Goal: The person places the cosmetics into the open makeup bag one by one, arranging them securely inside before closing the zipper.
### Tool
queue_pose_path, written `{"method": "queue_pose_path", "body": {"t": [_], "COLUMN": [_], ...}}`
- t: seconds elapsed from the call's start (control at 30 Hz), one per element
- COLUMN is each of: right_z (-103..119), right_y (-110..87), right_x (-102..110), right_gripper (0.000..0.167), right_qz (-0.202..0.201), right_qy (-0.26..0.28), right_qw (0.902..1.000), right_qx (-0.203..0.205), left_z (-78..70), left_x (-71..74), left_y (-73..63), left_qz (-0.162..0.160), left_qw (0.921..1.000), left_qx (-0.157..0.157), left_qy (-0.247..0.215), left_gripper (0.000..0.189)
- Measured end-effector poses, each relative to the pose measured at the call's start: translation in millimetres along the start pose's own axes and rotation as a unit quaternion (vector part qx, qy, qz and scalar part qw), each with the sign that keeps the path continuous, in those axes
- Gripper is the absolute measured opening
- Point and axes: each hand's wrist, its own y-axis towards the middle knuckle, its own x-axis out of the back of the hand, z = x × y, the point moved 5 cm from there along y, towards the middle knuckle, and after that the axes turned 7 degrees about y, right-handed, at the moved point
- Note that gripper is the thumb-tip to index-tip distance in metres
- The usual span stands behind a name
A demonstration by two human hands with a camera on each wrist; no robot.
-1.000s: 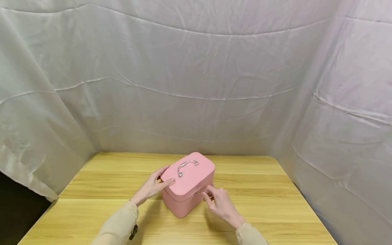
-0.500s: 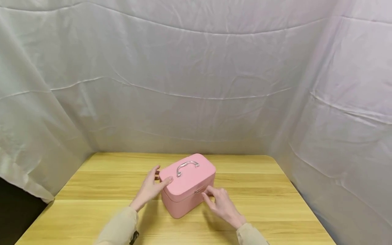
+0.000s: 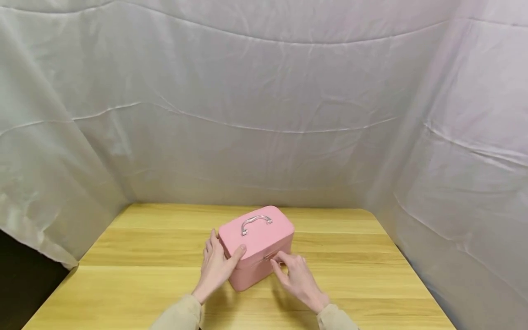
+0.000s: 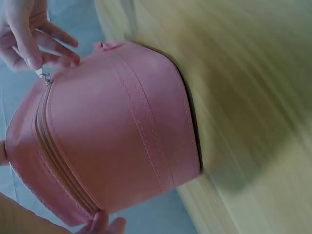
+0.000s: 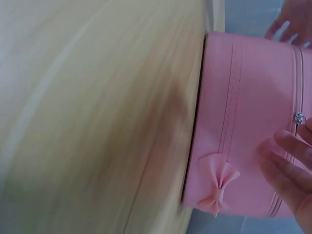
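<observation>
A pink cosmetic case (image 3: 261, 240) with a silver handle (image 3: 256, 220) sits at an angle on the table, its lid down. My left hand (image 3: 217, 263) holds its near left corner, thumb on the lid and fingers along the side. At the front seam, my right hand (image 3: 300, 277) pinches the zipper pull (image 4: 40, 72) between thumb and index finger. In the left wrist view the closed zipper (image 4: 61, 163) runs round the case below the lid. The right wrist view shows the metal slider (image 5: 300, 118) by the fingertips and a pink bow (image 5: 219, 183) lower on the front.
The wooden table (image 3: 354, 256) extends around the case on all sides. Grey-white curtains (image 3: 264, 105) hang behind it and at both sides. A dark gap (image 3: 24, 279) shows beyond the table's left edge.
My left hand has shifted right and closer round the case's near corner, its thumb further along the lid. The case has moved slightly right. My right hand keeps its pinch at the front seam.
</observation>
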Motion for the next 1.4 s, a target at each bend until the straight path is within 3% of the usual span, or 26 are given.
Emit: {"method": "queue_pose_path", "body": {"t": [0.2,0.37,0.5,0.73,1.0,1.4], "right_z": [7.8,10.9,13.5,16.5,16.3,15.4], "right_y": [4.3,6.4,6.8,8.9,14.4,11.0], "right_x": [-4.5,-9.5,-13.0,-17.1,-19.2,-18.6], "right_gripper": [0.011,0.011,0.012,0.015,0.017,0.022], "right_qz": [-0.011,-0.023,-0.021,-0.004,0.006,-0.006], "right_qy": [-0.018,-0.026,-0.024,-0.038,-0.037,-0.053], "right_qw": [0.9997,0.9993,0.9993,0.9984,0.9973,0.9983], "right_qx": [-0.009,-0.015,-0.017,-0.041,-0.063,-0.022], "left_z": [-1.7,-1.9,-1.1,5.0,2.9,4.3], "left_x": [2.3,-1.6,-4.7,-5.2,-0.2,2.6], "left_y": [10.5,20.0,27.6,38.3,45.8,47.9], "left_qz": [0.007,0.029,0.035,0.06,0.051,0.083], "left_qw": [0.9995,0.9995,0.9991,0.9969,0.9961,0.9948], "left_qx": [-0.025,-0.014,-0.024,-0.045,-0.055,-0.047], "left_qy": [-0.016,0.0,0.007,-0.024,-0.046,-0.036], "left_gripper": [0.081,0.092,0.1,0.093,0.085,0.084]}}
